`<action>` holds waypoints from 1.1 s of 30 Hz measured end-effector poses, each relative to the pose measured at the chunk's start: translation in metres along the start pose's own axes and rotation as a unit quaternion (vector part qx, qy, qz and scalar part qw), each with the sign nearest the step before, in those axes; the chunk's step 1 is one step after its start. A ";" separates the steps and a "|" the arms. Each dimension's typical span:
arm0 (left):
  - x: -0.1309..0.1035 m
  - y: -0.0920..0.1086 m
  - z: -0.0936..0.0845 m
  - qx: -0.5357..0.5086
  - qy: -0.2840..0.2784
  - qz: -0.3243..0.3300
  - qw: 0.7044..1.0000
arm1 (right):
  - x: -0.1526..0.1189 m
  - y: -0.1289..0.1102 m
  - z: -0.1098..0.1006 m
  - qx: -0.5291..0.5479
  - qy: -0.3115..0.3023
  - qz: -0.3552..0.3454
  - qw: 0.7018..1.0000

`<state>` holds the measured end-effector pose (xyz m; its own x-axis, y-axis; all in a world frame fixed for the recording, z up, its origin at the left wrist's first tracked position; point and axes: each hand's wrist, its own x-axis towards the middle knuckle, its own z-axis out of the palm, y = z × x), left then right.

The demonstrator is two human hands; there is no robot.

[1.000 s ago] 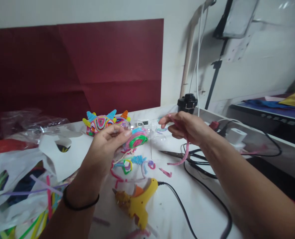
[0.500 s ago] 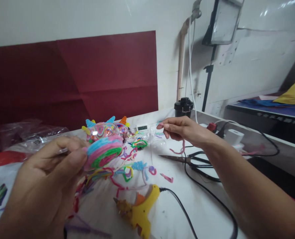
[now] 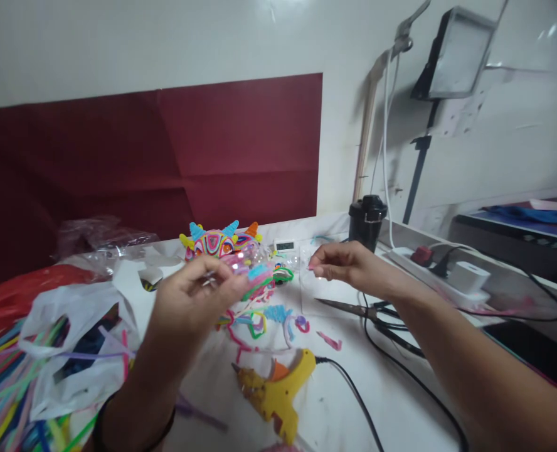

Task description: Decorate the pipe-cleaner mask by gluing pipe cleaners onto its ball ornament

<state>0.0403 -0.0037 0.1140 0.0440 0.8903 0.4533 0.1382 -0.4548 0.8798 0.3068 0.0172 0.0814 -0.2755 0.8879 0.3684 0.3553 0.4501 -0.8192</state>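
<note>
My left hand (image 3: 201,304) is closed, thumb and fingers pinching a rounded piece covered in pink, blue and green fuzzy pipe cleaner (image 3: 258,275); motion blurs it, and my fingers hide part of it. To its right, my right hand (image 3: 349,267) is closed in a pinch, with a small bit of pink pipe cleaner (image 3: 311,268) at the fingertips. The two hands are apart. Below them lies a yellow hot glue gun (image 3: 278,389) on the white table (image 3: 344,383). Black-handled scissors (image 3: 349,307) lie beneath my right hand.
Colourful horned figures (image 3: 224,238) stand behind my left hand. Loose pipe cleaner pieces (image 3: 259,320) lie mid-table. At left, a white plastic bag (image 3: 71,389) sits among pipe cleaners. A black cup (image 3: 367,223), a power strip (image 3: 414,267) and a trailing cord (image 3: 401,364) are at right.
The view has shifted left, showing more of the bag and pipe cleaners. My left hand has moved right with its piece, nearer my right hand. The pink strand that hung below my right hand no longer shows.
</note>
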 end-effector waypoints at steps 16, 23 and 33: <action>-0.030 -0.083 0.003 0.051 -0.023 -0.041 0.998 | -0.010 0.007 0.045 -0.191 -0.143 -0.119 0.964; -0.036 -0.113 0.001 0.033 -0.009 -0.034 0.999 | -0.035 0.032 0.070 -0.250 -0.156 -0.144 0.945; -0.033 -0.128 -0.003 0.000 0.023 -0.028 0.999 | -0.061 0.009 0.094 -0.325 -0.194 -0.192 0.905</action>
<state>0.0179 0.0250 -0.0136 -0.0103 0.9126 0.4088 0.1394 -0.4035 0.9043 0.2432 -0.0417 0.0104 -0.7385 0.6103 0.2866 0.5826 0.7916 -0.1845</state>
